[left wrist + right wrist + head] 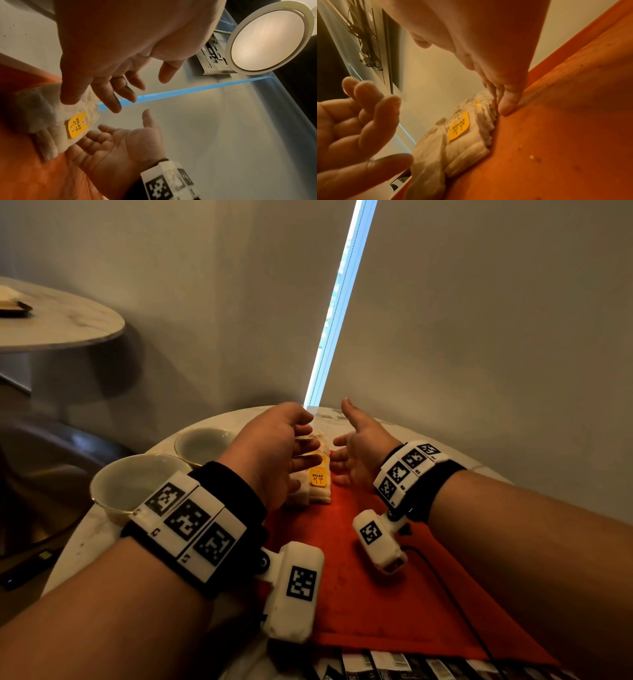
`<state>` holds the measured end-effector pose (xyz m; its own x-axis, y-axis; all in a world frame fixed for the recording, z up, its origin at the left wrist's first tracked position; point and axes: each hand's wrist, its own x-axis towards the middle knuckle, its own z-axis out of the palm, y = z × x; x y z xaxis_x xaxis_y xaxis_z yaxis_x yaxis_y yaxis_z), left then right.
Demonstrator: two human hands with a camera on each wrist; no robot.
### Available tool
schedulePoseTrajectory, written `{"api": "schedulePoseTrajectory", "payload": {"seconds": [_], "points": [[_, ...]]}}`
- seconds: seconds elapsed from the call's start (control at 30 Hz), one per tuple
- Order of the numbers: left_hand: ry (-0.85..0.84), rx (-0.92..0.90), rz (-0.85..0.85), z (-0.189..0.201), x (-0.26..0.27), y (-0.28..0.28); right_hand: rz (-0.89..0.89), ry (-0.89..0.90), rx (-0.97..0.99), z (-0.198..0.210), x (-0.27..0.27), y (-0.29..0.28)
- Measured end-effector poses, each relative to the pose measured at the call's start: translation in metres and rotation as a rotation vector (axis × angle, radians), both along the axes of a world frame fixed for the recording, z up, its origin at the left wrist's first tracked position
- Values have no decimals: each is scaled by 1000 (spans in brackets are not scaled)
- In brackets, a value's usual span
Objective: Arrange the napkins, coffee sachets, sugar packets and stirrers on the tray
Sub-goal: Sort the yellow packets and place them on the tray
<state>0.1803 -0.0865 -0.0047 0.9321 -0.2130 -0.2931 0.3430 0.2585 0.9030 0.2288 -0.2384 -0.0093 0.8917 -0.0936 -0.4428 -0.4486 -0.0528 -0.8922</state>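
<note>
Marble-topped round table (102, 529) by a pale wall is where I'm working. My left hand (274, 450) hovers released, fingers loosely spread, above the pale sachets (320, 481); my right hand (359, 450) is open too, palm facing them, its little finger touching the orange tray (359, 594) just beside the pile. One sachet carries a yellow RELAX tag (76, 127). Two bowls (137, 484) sit left of the tray, dark packets (394, 666) at its near edge
</note>
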Motion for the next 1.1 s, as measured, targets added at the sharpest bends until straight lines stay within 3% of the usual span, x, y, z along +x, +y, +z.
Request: {"api": "schedulePoseTrajectory", "payload": {"seconds": [0.4,0.6,0.73,0.8,0.93,1.1], "points": [[16,7,-5,-1,0,1,-90,32,-12,5,-9,2],[31,6,-32,0,-4,-1,-33,3,15,0,-17,8],[-2,-13,-8,-2,-1,-1,-97,-60,-216,6,-17,1],[-31,-23,19,0,-2,0,-12,-82,-259,8,-23,-2],[-90,-143,83,6,-5,4,391,16,-117,5,-41,3],[-147,-210,170,9,-4,8,453,-1,-30,-8,-36,15]]}}
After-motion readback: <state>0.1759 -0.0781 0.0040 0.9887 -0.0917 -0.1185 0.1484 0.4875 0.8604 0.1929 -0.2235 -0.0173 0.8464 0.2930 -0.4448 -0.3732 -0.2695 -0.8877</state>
